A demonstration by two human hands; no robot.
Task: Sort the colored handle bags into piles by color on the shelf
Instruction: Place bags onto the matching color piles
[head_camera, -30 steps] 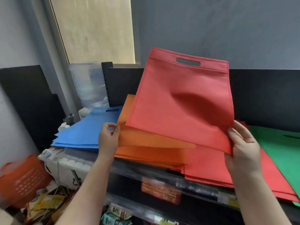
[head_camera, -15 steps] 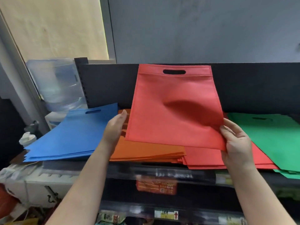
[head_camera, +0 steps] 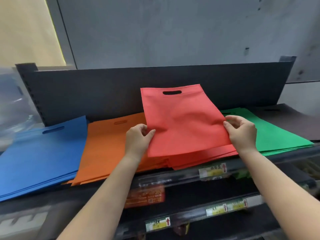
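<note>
A red handle bag (head_camera: 183,118) lies over the red pile (head_camera: 204,156) on the shelf, its cut-out handle toward the back. My left hand (head_camera: 138,137) pinches its left edge and my right hand (head_camera: 242,132) pinches its right edge. To the left sits an orange pile (head_camera: 107,146), and beyond it a blue pile (head_camera: 39,156). Right of the red one are a green pile (head_camera: 273,134) and a dark brown pile (head_camera: 290,120).
The black shelf back panel (head_camera: 103,90) rises behind the piles. Along the shelf's front rail (head_camera: 173,177) run yellow price tags, with lower shelves beneath. A clear water jug (head_camera: 13,104) stands at the far left, blurred.
The red bag has come down from a raised tilt onto the red pile. My left hand left the orange pile and took the bag's left edge. The view shifted right.
</note>
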